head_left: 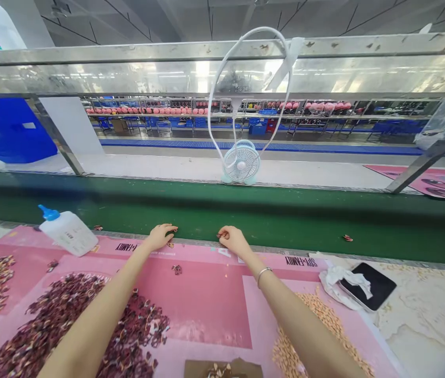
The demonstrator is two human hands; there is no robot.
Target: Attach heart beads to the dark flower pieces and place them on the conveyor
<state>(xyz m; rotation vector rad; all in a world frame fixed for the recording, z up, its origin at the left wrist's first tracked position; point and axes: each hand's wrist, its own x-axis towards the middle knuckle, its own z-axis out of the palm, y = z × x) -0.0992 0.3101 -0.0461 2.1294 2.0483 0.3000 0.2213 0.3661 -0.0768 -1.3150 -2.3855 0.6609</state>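
Note:
My left hand (160,236) reaches over the near edge of the green belt (194,210), its thumb and fingers apart. A small dark reddish bit shows at its fingertips, too small to name. My right hand (234,240), with a bangle at the wrist, is closed in a pinch on a small dark red piece at the belt's edge. Below my left arm spreads a pile of small maroon pieces (57,310). Beside my right forearm lies a pile of small tan pieces (324,317). One loose maroon piece (177,269) rests on the pink sheet (202,304) between my arms.
A white squeeze bottle (70,232) with a blue cap leans at left. At right lies a black-topped device (370,286) with crumpled tissue (350,278). A small fan (241,164) stands beyond the belt, its white cable looping up. A brown piece (196,369) lies at the front.

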